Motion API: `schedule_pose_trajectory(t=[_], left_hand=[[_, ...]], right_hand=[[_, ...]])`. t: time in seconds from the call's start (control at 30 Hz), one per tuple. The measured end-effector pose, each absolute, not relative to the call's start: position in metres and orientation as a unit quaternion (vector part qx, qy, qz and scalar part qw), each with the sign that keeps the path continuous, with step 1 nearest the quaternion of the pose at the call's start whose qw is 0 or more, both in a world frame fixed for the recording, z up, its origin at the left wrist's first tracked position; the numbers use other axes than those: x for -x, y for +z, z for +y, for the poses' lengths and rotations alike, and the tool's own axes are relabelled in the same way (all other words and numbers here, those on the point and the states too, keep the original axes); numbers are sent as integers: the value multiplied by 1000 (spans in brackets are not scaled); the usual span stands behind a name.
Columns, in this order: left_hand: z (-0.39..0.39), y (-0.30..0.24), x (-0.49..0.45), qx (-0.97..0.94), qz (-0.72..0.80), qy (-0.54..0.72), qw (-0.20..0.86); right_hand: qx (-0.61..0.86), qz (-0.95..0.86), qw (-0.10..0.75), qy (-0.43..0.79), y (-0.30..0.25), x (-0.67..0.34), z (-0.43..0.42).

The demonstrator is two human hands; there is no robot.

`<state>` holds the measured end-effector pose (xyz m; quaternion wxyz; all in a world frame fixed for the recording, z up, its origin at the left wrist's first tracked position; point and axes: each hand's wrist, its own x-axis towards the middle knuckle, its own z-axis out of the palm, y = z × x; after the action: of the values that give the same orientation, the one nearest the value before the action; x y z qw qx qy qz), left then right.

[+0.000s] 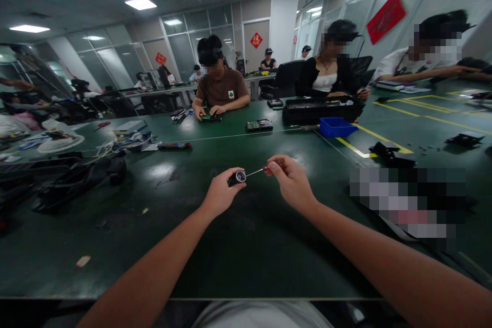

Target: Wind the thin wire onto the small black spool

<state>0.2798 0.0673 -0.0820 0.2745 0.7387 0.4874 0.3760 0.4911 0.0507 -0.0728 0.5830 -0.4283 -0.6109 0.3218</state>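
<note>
Above the green table [246, 246], my left hand [221, 192] is closed around a small black cylindrical part [239, 177] with a pale ring at its open end. That end faces to the right, toward my other hand. My right hand [290, 179] pinches the reddish handle of a screwdriver [255, 171]. Its thin metal shaft points left, and the tip is at or just inside the ringed end; I cannot tell how deep. Fingers hide part of the handle and much of the black part.
A blue bin [336, 127] and a long black housing [323, 110] stand at the back right. Ahead lies a circuit-board device [259, 125]. Cables [134, 141] and black casings [80, 179] crowd the left. Co-workers sit across the table, one handling a green board [209, 118].
</note>
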Motion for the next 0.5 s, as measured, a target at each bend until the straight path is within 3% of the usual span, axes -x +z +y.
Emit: schedule_pose_trajectory(t=[0.2,0.37,0.5], left_hand=[[65,-80,-281,-769,466,358,249],[65,-82,-279,-772,460,365,242],[65,-80,-279,-778,457,361,236]], right_hand=[[451,-620,564,308,-69,-491,48],[523,-654,498,226,-58,-493,42],[491,-686,492,214,-57,-493,41]])
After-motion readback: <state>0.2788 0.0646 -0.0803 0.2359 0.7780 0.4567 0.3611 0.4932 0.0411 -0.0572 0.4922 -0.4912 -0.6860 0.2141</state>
